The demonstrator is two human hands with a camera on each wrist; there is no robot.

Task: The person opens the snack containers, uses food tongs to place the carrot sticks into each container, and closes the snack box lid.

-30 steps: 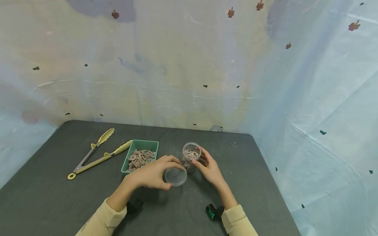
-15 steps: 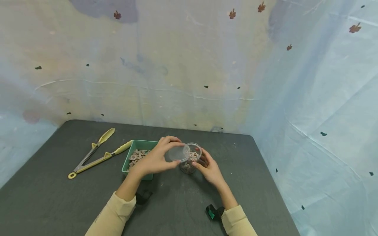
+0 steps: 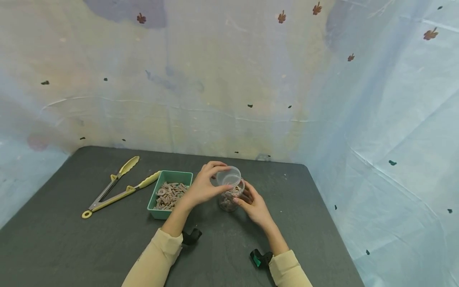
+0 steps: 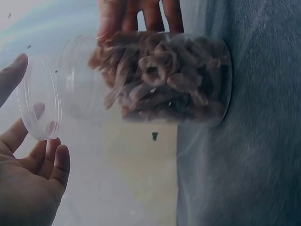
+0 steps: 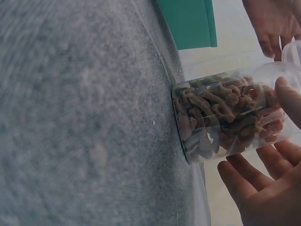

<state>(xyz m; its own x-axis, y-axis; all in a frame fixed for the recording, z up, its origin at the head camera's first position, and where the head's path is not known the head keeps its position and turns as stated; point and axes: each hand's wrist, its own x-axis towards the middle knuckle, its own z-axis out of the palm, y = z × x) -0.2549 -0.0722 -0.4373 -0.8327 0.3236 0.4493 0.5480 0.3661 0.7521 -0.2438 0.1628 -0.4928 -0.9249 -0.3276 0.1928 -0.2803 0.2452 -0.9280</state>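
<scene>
A clear plastic jar point(image 3: 227, 204) stands upright on the dark table, filled with brownish, curled strips and rings that look like dried snacks point(image 5: 221, 106). My right hand point(image 3: 257, 207) holds the jar's right side, thumb in front and fingers behind. Between thumb and fingers, my left hand point(image 3: 204, 186) pinches the edge of a clear round lid point(image 3: 229, 174). The lid is tilted over the jar's mouth; in the left wrist view a small gap separates the lid point(image 4: 40, 99) from the jar's rim point(image 4: 77, 77).
Left of the jar sits a green tray point(image 3: 174, 174) with many similar pieces in it. Yellow-handled tongs point(image 3: 118, 195) lie spread further left, one tip touching or near the tray. A patterned sheet point(image 3: 215, 79) hangs behind the table.
My left hand has carried the lid up and to the right, from beside the jar to over its mouth. My right hand has stayed on the jar.
</scene>
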